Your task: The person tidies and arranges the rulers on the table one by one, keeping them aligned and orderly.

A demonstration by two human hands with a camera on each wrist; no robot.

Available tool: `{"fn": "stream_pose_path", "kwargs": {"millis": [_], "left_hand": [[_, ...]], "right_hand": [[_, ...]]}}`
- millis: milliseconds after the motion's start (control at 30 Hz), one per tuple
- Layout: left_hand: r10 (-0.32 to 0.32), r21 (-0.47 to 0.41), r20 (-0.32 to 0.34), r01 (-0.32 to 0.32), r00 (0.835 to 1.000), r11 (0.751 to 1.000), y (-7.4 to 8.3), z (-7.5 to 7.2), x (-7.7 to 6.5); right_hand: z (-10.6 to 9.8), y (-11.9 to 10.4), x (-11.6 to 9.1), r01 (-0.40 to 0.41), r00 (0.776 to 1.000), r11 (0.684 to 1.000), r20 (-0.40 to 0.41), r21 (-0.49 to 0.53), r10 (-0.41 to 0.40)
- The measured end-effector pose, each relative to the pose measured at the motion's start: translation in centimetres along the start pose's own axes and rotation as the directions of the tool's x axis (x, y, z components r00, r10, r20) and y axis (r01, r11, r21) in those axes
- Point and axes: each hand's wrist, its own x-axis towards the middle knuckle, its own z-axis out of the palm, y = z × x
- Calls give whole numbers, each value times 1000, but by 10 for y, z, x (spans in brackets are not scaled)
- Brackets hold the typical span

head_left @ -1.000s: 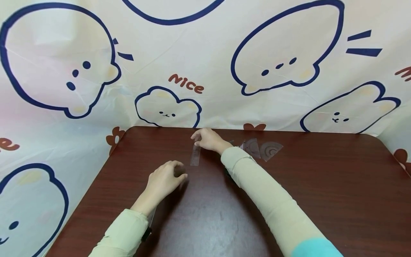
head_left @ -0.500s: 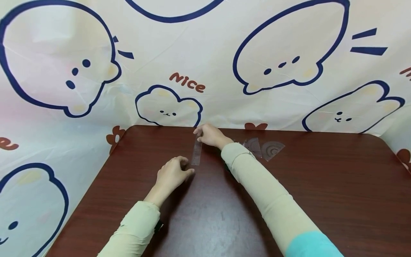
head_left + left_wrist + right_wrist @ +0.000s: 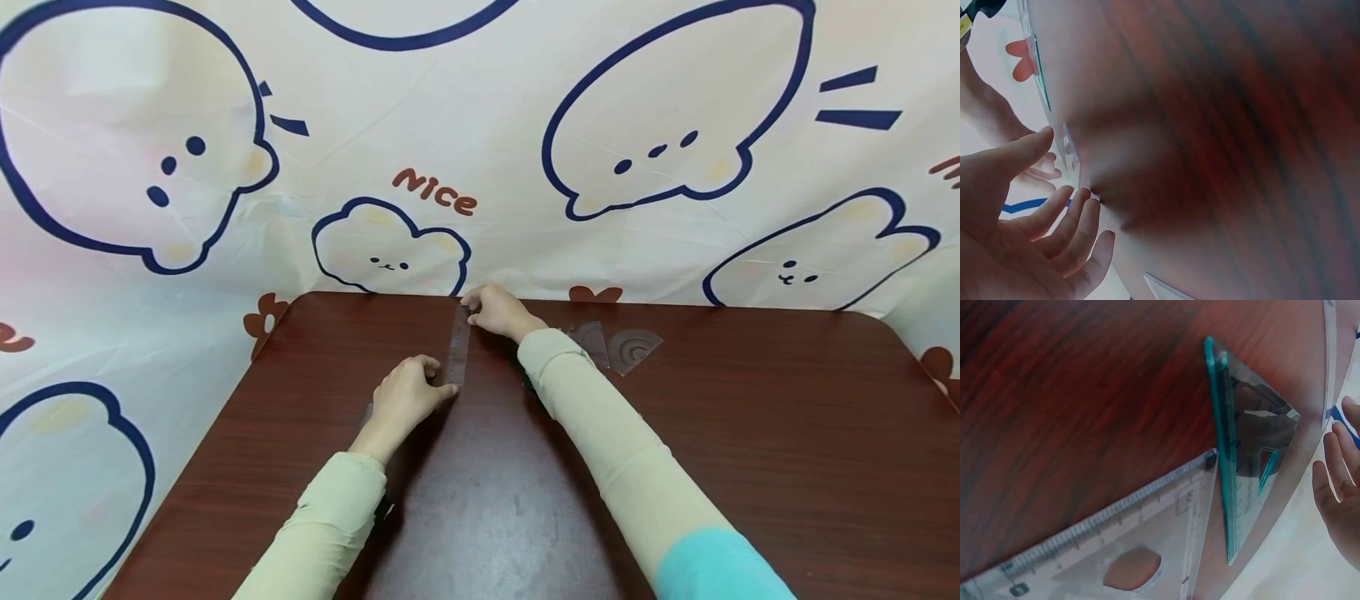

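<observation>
Clear ruler (image 3: 458, 350) flat near table's far edge, between both hands. Left hand (image 3: 405, 396) at near end, fingers loosely extended, thumb spread. Right hand (image 3: 501, 312) at far end; can't tell if it's pinching. Right of that: two fan-shaped plates (image 3: 634, 350). Right wrist view: clear set square (image 3: 1172, 537), corner at teal-edged piece (image 3: 1225, 456). Dark wood table (image 3: 750, 433), cartoon-print backdrop (image 3: 495, 125) behind.
</observation>
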Motion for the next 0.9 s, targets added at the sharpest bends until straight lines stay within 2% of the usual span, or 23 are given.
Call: {"fn": "stream_pose_path", "kwargs": {"millis": [600,900], "left_hand": [[-12,19,6,12,1000,1000,-1,4,14],[12,27,23,-13,1000,1000,-3,5,20]], "right_hand": [[5,5,12,-21,1000,998,-15,-64,20],[7,5,14,-21,1000,993,-14,-114,20]]}}
